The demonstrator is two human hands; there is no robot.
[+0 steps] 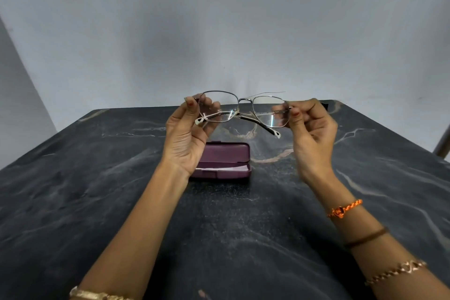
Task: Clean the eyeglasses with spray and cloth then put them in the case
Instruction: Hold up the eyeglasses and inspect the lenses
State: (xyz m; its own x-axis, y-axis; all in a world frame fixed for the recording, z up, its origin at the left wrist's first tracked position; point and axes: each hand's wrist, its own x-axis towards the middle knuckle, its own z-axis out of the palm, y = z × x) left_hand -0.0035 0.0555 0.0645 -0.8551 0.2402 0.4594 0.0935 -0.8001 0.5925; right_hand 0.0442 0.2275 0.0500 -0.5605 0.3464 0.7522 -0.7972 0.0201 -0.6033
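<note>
1. Eyeglasses (243, 109) are up in the air between my two hands, above the far part of the table (97, 190), with both temples folded behind the lenses.
2. My left hand (188, 134) pinches the left end of the frame, and my right hand (310, 129) pinches the right end; both are closed on it.
3. Below them, the purple case (225, 159) lies open on the table, with something pale inside, perhaps a cloth.
4. I see no spray bottle in this view, so I judge that the cleaning is done and the step in hand is the putting away.
5. The next move calls for lowering the folded glasses into the open case, lenses not scraping its edge, then closing the lid.
</note>
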